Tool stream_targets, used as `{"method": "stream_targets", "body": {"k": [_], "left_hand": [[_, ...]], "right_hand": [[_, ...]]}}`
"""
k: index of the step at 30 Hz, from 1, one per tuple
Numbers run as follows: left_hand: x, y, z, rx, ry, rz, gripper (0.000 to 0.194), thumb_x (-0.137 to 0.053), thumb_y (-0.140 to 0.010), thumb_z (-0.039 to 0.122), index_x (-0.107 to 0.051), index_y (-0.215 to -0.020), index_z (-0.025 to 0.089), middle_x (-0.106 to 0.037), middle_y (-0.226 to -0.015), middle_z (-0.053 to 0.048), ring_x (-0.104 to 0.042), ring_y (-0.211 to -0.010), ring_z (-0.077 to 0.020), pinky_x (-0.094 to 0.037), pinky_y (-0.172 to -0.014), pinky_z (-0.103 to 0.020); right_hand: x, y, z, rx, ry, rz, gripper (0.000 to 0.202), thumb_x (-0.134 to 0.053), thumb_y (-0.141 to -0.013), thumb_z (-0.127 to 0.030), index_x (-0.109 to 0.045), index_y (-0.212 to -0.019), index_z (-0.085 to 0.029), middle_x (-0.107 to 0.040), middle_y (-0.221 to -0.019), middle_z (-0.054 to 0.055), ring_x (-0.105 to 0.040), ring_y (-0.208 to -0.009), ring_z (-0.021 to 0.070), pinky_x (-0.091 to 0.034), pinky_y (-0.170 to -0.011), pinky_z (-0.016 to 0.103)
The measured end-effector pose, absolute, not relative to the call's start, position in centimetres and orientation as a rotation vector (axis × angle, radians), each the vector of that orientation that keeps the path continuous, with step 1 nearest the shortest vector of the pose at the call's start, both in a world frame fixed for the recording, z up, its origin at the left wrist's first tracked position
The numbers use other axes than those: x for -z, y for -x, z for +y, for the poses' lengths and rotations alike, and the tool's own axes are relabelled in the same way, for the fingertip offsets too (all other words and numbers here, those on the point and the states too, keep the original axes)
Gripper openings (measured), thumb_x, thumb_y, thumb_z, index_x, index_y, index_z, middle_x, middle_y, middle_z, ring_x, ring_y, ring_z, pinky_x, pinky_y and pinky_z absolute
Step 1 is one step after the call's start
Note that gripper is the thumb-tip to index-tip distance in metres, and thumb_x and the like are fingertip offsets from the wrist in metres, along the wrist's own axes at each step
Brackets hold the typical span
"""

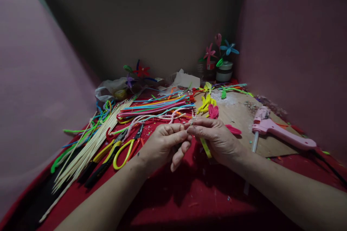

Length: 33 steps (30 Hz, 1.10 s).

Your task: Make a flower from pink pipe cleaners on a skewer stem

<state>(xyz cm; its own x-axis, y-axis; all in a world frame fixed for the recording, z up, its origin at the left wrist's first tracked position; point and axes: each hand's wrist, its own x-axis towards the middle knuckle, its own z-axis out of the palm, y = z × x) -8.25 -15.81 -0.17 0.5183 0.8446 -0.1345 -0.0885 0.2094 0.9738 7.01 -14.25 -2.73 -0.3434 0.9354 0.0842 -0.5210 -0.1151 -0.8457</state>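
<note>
My left hand (169,140) and my right hand (214,133) meet above the red cloth, thumbs and fingers pinched together. Between the fingertips is something small, with a pale, shiny bit showing above them; its kind is too small to make out. Just under my right hand a yellow fuzzy strip (205,148) shows, and I cannot tell whether the hand touches it. Beyond the fingers lie a pink pipe-cleaner loop piece (213,111) and yellow pipe-cleaner petals (206,104). A second pink petal (233,129) rests beside my right hand.
On the right, a pink glue gun (284,133) lies on a cardboard sheet (244,115). At left are scissors (127,151), pliers (108,151), wooden skewers (89,144) and bundled pipe cleaners (157,110). Finished-looking flowers (229,48) stand in a jar (224,72) behind.
</note>
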Motion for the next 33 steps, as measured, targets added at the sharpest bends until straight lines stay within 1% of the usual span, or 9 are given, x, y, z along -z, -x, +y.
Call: {"method": "stream_targets", "body": {"k": [4,7,12,16,21,24,27,31,33], "left_hand": [[0.03,7.69,-16.16,-0.893,-1.424,1.015,0.013,-0.055,-0.079,0.024,-0.054,-0.075,0.012,-0.056,-0.059,0.002,-0.051,-0.04,-0.0056,-0.042,-0.04,-0.017],[0.02,7.34,-16.39,-0.98,-1.528,1.129,0.012,-0.056,-0.079,0.023,-0.054,-0.073,0.012,-0.054,-0.056,0.003,-0.052,-0.044,-0.0064,-0.043,-0.045,-0.018],[0.08,7.57,-16.16,-0.977,-1.327,0.985,0.016,-0.054,-0.08,0.026,-0.053,-0.072,0.013,-0.055,-0.058,0.003,-0.05,-0.038,-0.0065,-0.041,-0.036,-0.018],[0.16,7.84,-15.91,-0.964,-1.195,0.848,0.014,-0.055,-0.08,0.023,-0.054,-0.071,0.012,-0.056,-0.058,0.002,-0.051,-0.034,-0.0064,-0.04,-0.031,-0.016],[0.36,8.03,-15.79,-0.914,-1.068,0.734,0.012,-0.053,-0.081,0.02,-0.055,-0.071,0.012,-0.056,-0.055,0.003,-0.046,-0.028,-0.0046,-0.035,-0.025,-0.013],[0.41,8.22,-15.74,-0.816,-0.977,0.672,0.015,-0.049,-0.083,0.021,-0.055,-0.073,0.012,-0.054,-0.051,0.003,-0.039,-0.023,-0.0035,-0.033,-0.021,-0.014],[0.31,8.23,-15.75,-0.753,-0.978,0.655,0.016,-0.046,-0.084,0.023,-0.056,-0.076,0.012,-0.054,-0.049,0.003,-0.038,-0.023,-0.0042,-0.034,-0.021,-0.015],[0.15,7.75,-15.94,-0.851,-1.214,0.814,0.019,-0.05,-0.082,0.03,-0.056,-0.079,0.012,-0.058,-0.061,0.0,-0.052,-0.037,-0.0089,-0.045,-0.035,-0.022],[0.3,7.54,-16.11,-0.973,-1.414,1.027,0.017,-0.056,-0.078,0.03,-0.057,-0.079,0.013,-0.057,-0.062,0.001,-0.054,-0.044,-0.0092,-0.046,-0.044,-0.022]], "right_hand": [[2.53,-6.97,-14.29,-1.613,0.631,-0.999,0.005,-0.073,-0.062,-0.021,-0.07,-0.067,-0.02,-0.066,-0.067,-0.002,-0.058,-0.062,0.0081,-0.043,-0.063,0.021],[2.56,-6.88,-14.33,-1.587,0.658,-1.009,0.006,-0.073,-0.063,-0.023,-0.071,-0.068,-0.02,-0.067,-0.071,-0.001,-0.058,-0.067,0.0096,-0.043,-0.066,0.022],[2.72,-7.17,-14.44,-1.623,0.631,-1.121,0.012,-0.067,-0.07,-0.029,-0.072,-0.078,-0.021,-0.066,-0.071,-0.001,-0.056,-0.065,0.0099,-0.04,-0.061,0.022],[2.63,-7.33,-14.32,-1.627,0.677,-1.088,0.014,-0.072,-0.065,-0.025,-0.072,-0.078,-0.021,-0.068,-0.074,0.0,-0.056,-0.064,0.0097,-0.039,-0.059,0.022],[2.2,-7.14,-14.02,-1.786,0.66,-0.924,0.016,-0.076,-0.056,-0.018,-0.071,-0.072,-0.019,-0.066,-0.064,-0.001,-0.056,-0.058,0.0081,-0.039,-0.057,0.021],[2.03,-7.14,-13.95,-1.914,0.571,-0.933,0.017,-0.074,-0.057,-0.017,-0.071,-0.074,-0.017,-0.065,-0.063,-0.001,-0.057,-0.058,0.0077,-0.04,-0.057,0.02],[2.29,-7.2,-13.89,-1.88,0.563,-0.991,0.009,-0.073,-0.06,-0.018,-0.069,-0.067,-0.015,-0.063,-0.059,-0.001,-0.053,-0.053,0.0059,-0.037,-0.052,0.018],[2.83,-7.15,-13.84,-1.756,0.614,-1.001,0.008,-0.071,-0.063,-0.021,-0.069,-0.068,-0.016,-0.062,-0.061,-0.001,-0.053,-0.054,0.0075,-0.039,-0.053,0.02],[2.93,-7.07,-13.9,-1.697,0.653,-1.012,0.009,-0.071,-0.063,-0.023,-0.07,-0.07,-0.017,-0.063,-0.064,0.0,-0.054,-0.056,0.009,-0.04,-0.054,0.022]]}}
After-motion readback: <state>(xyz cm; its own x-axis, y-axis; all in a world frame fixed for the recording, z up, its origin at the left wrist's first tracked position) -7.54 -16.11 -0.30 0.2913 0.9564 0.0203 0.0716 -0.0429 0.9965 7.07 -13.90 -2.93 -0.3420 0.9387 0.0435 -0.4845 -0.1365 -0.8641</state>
